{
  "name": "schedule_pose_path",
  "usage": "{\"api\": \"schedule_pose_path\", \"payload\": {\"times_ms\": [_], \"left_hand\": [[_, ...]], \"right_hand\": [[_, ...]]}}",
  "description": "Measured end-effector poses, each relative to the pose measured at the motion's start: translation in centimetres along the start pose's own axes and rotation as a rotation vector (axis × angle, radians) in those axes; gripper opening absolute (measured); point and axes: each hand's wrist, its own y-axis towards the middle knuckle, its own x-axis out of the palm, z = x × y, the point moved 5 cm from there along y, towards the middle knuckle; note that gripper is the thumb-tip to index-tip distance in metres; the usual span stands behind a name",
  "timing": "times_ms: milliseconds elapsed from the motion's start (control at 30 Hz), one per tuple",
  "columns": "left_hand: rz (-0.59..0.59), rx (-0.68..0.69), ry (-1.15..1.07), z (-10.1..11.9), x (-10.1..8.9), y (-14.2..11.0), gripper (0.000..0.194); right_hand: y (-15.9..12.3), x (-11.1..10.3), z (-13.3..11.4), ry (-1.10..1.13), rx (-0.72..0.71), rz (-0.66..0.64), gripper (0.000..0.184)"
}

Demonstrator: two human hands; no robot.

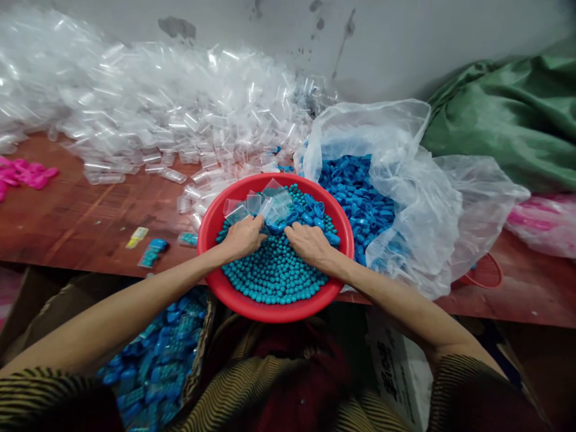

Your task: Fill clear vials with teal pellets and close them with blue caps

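Observation:
A red basin (274,313) holds many teal beads (279,273), with clear plastic tubes (236,210) and blue plastic caps (308,207) lying on top at its far side. My left hand (243,239) reaches in at the left, its fingers closed at the near end of a tilted clear tube (271,210). From the right comes my right hand (309,245), fingers curled in beside a blue cap (277,228) between the two hands. What its fingertips grip, if anything, is hidden.
Clear tubes (180,102) are heaped along the wall. Right of the basin, a clear plastic bag (418,198) holds more blue caps (355,198). Bead-filled tubes (153,253) lie on the red-brown table (90,216). Below stands a cardboard box (200,354) of filled blue-capped tubes.

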Motion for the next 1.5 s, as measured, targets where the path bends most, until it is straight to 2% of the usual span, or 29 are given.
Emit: {"api": "schedule_pose_path", "payload": {"times_ms": [133,200,300,400,467,567,667,800,967,1100,1233,1367,1433,1500], "left_hand": [[-0.097,0.015,-0.054,-0.2,0.7,0.4,0.029],[-0.12,0.026,-0.069,0.0,0.6,0.0,0.026],[-0.15,0.032,-0.125,0.7,0.3,-1.3,0.025],[-0.209,-0.005,-0.269,1.8,0.5,-2.1,0.017],[-0.244,-0.048,-0.377,2.7,1.1,-1.5,0.009],[-0.255,-0.09,-0.502,4.4,2.2,0.4,0.014],[-0.261,-0.131,-0.674,5.9,3.5,1.9,0.017],[-0.341,-0.137,-0.99,6.9,4.6,2.3,0.023],[-0.433,-0.077,-1.329,5.6,3.8,1.5,0.031],[-0.436,-0.125,-1.553,4.1,2.9,0.5,0.046],[-0.367,-0.141,-1.623,3.7,2.5,0.2,0.044],[-0.306,-0.078,-1.629,3.9,2.0,0.0,0.039],[-0.276,-0.053,-1.591,4.1,1.8,-0.3,0.037],[-0.268,-0.063,-1.525,4.2,1.7,-0.8,0.038]], "right_hand": [[0.0,0.5,0.0,0.012,-0.053,-0.061,0.03],[0.0,0.3,0.4,0.023,-0.035,-0.062,0.029],[-0.6,-0.5,1.3,-0.008,0.048,0.019,0.028],[-1.7,-1.4,1.6,-0.062,0.033,0.17,0.024],[-2.2,-1.7,1.5,-0.057,-0.008,0.231,0.021],[-2.5,-1.7,1.9,0.036,0.031,0.221,0.023],[-2.3,-1.4,2.9,0.217,0.145,0.187,0.029],[-2.2,-0.9,4.5,0.594,0.22,0.219,0.037],[-2.2,0.1,6.0,1.223,0.168,0.286,0.04],[-2.2,0.5,5.9,1.451,0.151,0.257,0.037],[-2.0,0.7,5.4,1.47,0.119,0.199,0.037],[-2.1,0.9,5.3,1.387,0.087,0.214,0.04],[-2.3,0.8,5.2,1.29,0.077,0.249,0.039],[-2.6,0.3,5.0,1.145,0.087,0.343,0.038]]}}
